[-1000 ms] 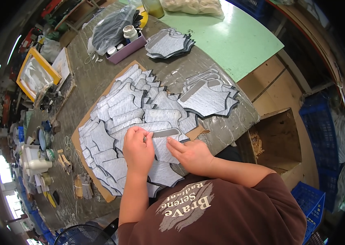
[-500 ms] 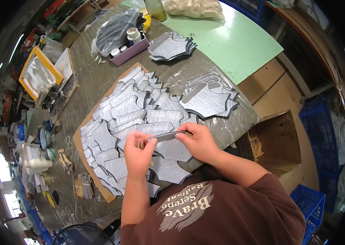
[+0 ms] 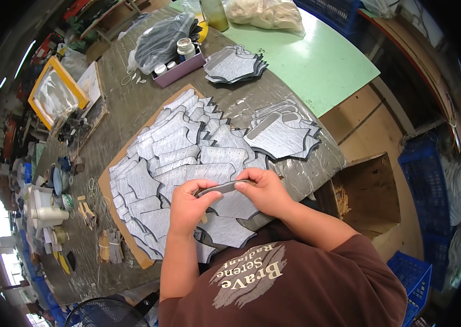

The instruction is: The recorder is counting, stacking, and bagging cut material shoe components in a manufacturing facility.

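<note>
Between my two hands is a narrow dark grey strip (image 3: 220,188), held level near the table's front edge. My left hand (image 3: 189,210) pinches its left end, thumb stretched along the strip. At the other end, the thumb and fingers of my right hand (image 3: 266,192) are closed on it. Right below the strip lies a pale grey cut fabric piece (image 3: 236,206) with dark edges; I cannot tell whether strip and piece are joined. Many similar overlapping pieces (image 3: 173,144) cover a brown cardboard sheet (image 3: 142,260). To the right sits a stack of pieces (image 3: 278,136) bearing grey strips.
Another stack of pieces (image 3: 233,65) lies farther back, beside a purple box (image 3: 178,75) of jars. A green board (image 3: 328,71) is at the far right. Small strip bundles (image 3: 115,248) lie left. An open wooden box (image 3: 372,185) stands right of the table; a fan (image 3: 105,313) is lower left.
My left hand's fingers have closed around the strip's left end, and its thumb now lies along it. The right hand stays at the right end. The view has shifted slightly.
</note>
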`<act>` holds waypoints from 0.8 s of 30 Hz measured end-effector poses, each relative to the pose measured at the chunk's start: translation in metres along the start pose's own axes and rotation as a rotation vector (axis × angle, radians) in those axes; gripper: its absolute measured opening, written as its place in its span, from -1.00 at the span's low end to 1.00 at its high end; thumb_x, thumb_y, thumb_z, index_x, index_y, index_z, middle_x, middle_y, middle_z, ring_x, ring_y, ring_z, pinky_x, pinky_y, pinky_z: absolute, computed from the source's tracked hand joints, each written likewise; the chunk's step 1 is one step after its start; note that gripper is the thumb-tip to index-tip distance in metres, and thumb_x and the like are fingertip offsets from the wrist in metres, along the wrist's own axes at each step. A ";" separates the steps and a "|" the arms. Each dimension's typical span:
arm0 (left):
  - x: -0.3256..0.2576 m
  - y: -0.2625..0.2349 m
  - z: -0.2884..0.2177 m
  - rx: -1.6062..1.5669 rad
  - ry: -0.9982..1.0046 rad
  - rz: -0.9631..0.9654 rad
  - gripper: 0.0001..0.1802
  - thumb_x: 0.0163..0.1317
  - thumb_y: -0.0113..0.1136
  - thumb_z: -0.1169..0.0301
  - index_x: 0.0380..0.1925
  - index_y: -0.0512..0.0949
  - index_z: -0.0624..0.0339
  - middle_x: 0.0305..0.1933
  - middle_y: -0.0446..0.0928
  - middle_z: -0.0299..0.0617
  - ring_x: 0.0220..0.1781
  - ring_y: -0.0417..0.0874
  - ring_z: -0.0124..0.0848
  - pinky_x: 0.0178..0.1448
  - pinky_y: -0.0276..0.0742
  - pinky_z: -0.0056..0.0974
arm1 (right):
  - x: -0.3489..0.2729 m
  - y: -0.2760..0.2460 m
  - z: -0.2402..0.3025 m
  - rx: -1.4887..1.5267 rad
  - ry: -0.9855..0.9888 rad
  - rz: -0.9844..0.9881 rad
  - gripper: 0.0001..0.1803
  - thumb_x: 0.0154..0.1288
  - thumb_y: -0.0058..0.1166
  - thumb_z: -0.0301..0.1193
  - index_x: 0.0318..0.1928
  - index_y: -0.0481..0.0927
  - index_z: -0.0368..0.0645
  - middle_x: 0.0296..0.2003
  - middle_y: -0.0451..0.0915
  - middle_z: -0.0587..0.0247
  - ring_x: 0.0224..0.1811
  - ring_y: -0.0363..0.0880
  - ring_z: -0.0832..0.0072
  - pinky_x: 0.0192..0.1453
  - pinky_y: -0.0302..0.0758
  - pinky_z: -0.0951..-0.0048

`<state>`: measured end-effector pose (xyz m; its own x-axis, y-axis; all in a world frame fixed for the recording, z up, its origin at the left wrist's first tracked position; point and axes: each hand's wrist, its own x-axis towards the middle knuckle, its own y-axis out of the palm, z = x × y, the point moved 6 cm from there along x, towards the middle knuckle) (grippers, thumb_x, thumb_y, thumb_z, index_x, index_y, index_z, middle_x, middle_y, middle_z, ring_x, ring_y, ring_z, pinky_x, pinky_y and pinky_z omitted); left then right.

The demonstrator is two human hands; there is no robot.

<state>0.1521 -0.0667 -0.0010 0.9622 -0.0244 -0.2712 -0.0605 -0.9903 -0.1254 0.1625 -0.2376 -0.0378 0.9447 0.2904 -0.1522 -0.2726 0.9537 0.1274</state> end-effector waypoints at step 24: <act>-0.036 0.005 -0.025 0.005 0.557 0.257 -0.65 -0.18 0.22 0.74 -0.31 0.63 0.20 0.05 0.46 -0.10 -0.17 0.57 -0.42 -0.12 0.46 -0.39 | -0.078 0.008 0.076 -0.686 -1.368 0.114 -0.86 -0.10 0.21 -0.52 -0.41 0.65 -0.17 -0.18 0.63 0.27 -0.64 0.26 0.66 -0.60 0.16 0.60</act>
<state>0.1243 -0.0741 0.0322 0.9108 -0.3318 0.2458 -0.3092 -0.9425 -0.1267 0.1006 -0.2583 0.0494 0.2471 0.4358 0.8655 -0.0190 0.8952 -0.4453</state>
